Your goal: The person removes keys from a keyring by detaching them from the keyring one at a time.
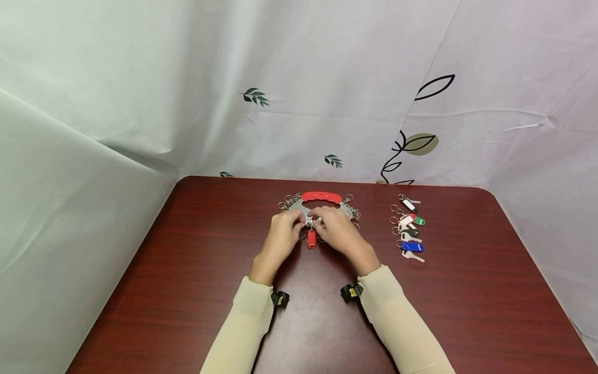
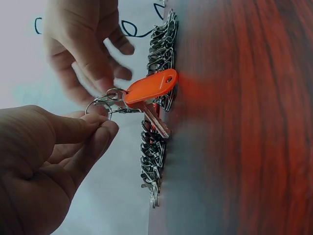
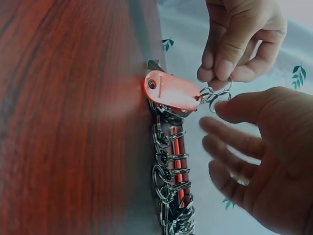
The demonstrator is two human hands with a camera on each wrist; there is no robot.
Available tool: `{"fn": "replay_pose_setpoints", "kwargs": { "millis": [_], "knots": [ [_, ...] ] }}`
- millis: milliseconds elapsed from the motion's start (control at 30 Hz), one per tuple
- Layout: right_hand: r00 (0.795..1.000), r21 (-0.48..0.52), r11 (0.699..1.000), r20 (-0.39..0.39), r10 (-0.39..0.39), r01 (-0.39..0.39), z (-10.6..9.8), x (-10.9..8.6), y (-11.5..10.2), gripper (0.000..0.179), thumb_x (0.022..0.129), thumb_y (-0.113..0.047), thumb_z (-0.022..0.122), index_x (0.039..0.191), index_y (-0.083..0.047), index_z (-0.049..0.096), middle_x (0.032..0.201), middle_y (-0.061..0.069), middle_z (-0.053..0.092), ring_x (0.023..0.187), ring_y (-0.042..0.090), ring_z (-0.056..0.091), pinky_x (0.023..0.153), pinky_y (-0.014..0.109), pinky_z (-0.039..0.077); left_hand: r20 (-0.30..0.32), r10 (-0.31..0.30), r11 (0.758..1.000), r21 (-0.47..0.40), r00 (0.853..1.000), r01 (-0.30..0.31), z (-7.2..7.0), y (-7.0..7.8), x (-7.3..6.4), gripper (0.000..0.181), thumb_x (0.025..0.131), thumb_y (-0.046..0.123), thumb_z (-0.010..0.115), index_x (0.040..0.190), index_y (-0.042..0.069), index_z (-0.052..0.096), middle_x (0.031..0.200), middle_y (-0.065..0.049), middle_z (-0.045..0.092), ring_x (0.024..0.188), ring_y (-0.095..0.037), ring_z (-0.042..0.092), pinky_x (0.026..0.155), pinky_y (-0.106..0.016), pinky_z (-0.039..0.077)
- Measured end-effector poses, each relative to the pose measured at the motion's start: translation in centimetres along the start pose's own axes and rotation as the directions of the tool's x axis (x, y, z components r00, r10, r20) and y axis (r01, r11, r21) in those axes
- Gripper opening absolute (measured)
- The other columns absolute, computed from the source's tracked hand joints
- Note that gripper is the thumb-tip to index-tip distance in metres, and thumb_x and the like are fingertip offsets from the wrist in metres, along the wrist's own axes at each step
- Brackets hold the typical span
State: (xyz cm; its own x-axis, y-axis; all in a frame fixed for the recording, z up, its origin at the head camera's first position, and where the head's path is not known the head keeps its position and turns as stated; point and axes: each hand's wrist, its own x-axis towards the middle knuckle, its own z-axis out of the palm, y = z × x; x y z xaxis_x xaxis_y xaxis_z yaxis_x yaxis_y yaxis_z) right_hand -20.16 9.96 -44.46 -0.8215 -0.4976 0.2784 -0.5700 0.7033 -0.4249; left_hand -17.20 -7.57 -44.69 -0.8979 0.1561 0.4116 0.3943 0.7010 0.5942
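Note:
A red key tag (image 1: 311, 239) and a key (image 2: 157, 122) hang together from small metal rings. My left hand (image 1: 282, 231) pinches one key ring (image 2: 88, 108) between thumb and fingertips, as the left wrist view shows. Opposite it, my right hand (image 1: 338, 228) has its thumb at the rings and its other fingers spread apart, closed round nothing in the right wrist view. Behind the tag lies a grey metal key holder (image 1: 304, 206) with a red handle (image 1: 321, 197). Clips and rings line both its sides; the hands cover part of its near edge.
To the right on the brown table (image 1: 187, 291) lies a column of several keys with tags, including a blue tag (image 1: 413, 247), a green tag (image 1: 420, 221) and a black tag (image 1: 409, 205). A white patterned curtain (image 1: 299, 130) stands behind the table.

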Motion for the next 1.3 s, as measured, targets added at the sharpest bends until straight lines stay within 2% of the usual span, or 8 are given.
{"fn": "replay_pose_setpoints", "kwargs": {
  "millis": [100, 267, 500, 700, 833, 1067, 1167, 1300],
  "knots": [
    [0.998, -0.016, 0.998, -0.018, -0.067, 0.067, -0.2, -0.1, -0.1, 0.022, 0.095, -0.005, 0.069, 0.115, -0.009, 0.074, 0.114, 0.008, 0.076, 0.105, 0.029, 0.069, 0.093, 0.047, 0.055, -0.005, 0.003, 1.000, -0.003, 1.000, -0.003, 0.0, 0.0, 0.0, 0.015, 0.085, -0.005, 0.077, 0.082, 0.006, 0.068, 0.084, -0.005, 0.073, 0.080, -0.021, 0.066, 0.074, -0.038, 0.056],
    [0.988, -0.083, 0.988, -0.063, -0.139, 0.133, -0.3, -0.3, -0.4, 0.014, 0.094, -0.004, 0.071, 0.104, -0.011, 0.076, 0.102, 0.004, 0.076, 0.095, 0.028, 0.067, 0.086, 0.044, 0.055, -0.010, 0.000, 1.000, -0.006, 1.000, -0.001, 0.0, 0.0, 0.0, 0.014, 0.085, -0.005, 0.077, 0.083, 0.006, 0.068, 0.084, -0.005, 0.073, 0.081, -0.021, 0.067, 0.073, -0.037, 0.056],
    [0.979, -0.182, 0.969, -0.089, -0.186, 0.168, 0.0, -0.3, -0.3, 0.006, 0.092, -0.008, 0.074, 0.095, -0.014, 0.075, 0.089, 0.001, 0.074, 0.082, 0.025, 0.066, 0.076, 0.040, 0.055, 0.003, -0.002, 1.000, -0.005, 1.000, 0.002, -0.1, 0.0, 0.0, 0.016, 0.086, -0.007, 0.075, 0.084, 0.007, 0.068, 0.084, -0.005, 0.072, 0.080, -0.020, 0.066, 0.072, -0.035, 0.056],
    [0.969, -0.209, 0.962, -0.137, -0.205, 0.174, 0.3, -0.3, -0.1, 0.007, 0.090, -0.008, 0.076, 0.091, -0.015, 0.075, 0.086, 0.000, 0.074, 0.078, 0.024, 0.066, 0.072, 0.040, 0.056, 0.008, 0.012, 1.000, 0.007, 1.000, -0.012, -0.2, 0.0, 0.0, 0.016, 0.086, -0.006, 0.076, 0.084, 0.007, 0.068, 0.085, -0.006, 0.073, 0.081, -0.020, 0.067, 0.072, -0.036, 0.056],
    [0.964, -0.199, 0.968, -0.186, -0.189, 0.151, 0.4, -0.4, -0.1, 0.006, 0.090, -0.007, 0.075, 0.089, -0.013, 0.076, 0.083, 0.001, 0.073, 0.075, 0.024, 0.066, 0.070, 0.040, 0.056, 0.011, 0.027, 1.000, 0.011, 1.000, -0.027, -0.1, 0.0, -0.1, 0.017, 0.086, -0.007, 0.076, 0.083, 0.008, 0.067, 0.083, -0.005, 0.071, 0.079, -0.020, 0.065, 0.072, -0.036, 0.055],
    [0.965, -0.172, 0.985, -0.251, -0.072, 0.029, -0.5, -0.6, 0.0, 0.004, 0.094, -0.010, 0.073, 0.092, -0.012, 0.076, 0.089, 0.003, 0.074, 0.083, 0.024, 0.071, 0.073, 0.042, 0.059, 0.008, 0.052, 0.998, 0.022, 0.999, -0.052, -0.1, -0.3, -0.1, 0.021, 0.084, -0.011, 0.075, 0.080, 0.008, 0.064, 0.079, -0.004, 0.068, 0.075, -0.018, 0.062, 0.069, -0.034, 0.054],
    [0.958, -0.143, 0.990, -0.279, -0.063, 0.024, -1.1, -0.6, 0.1, 0.005, 0.094, -0.009, 0.072, 0.093, -0.011, 0.076, 0.092, 0.004, 0.076, 0.087, 0.024, 0.072, 0.077, 0.043, 0.059, 0.012, 0.042, 0.999, 0.026, 0.999, -0.042, -0.2, -0.3, -0.1, 0.021, 0.084, -0.010, 0.075, 0.080, 0.008, 0.065, 0.080, -0.004, 0.069, 0.076, -0.018, 0.063, 0.070, -0.035, 0.054],
    [0.953, -0.113, 0.993, -0.296, -0.060, 0.028, -1.5, -0.6, 0.4, 0.005, 0.094, -0.009, 0.072, 0.093, -0.011, 0.076, 0.093, 0.004, 0.076, 0.090, 0.024, 0.072, 0.080, 0.044, 0.059, 0.049, 0.003, 0.999, 0.031, 0.999, -0.005, -0.4, -0.3, -0.1, 0.021, 0.084, -0.010, 0.075, 0.082, 0.009, 0.066, 0.081, -0.004, 0.069, 0.077, -0.019, 0.063, 0.070, -0.035, 0.055]
  ]
}}
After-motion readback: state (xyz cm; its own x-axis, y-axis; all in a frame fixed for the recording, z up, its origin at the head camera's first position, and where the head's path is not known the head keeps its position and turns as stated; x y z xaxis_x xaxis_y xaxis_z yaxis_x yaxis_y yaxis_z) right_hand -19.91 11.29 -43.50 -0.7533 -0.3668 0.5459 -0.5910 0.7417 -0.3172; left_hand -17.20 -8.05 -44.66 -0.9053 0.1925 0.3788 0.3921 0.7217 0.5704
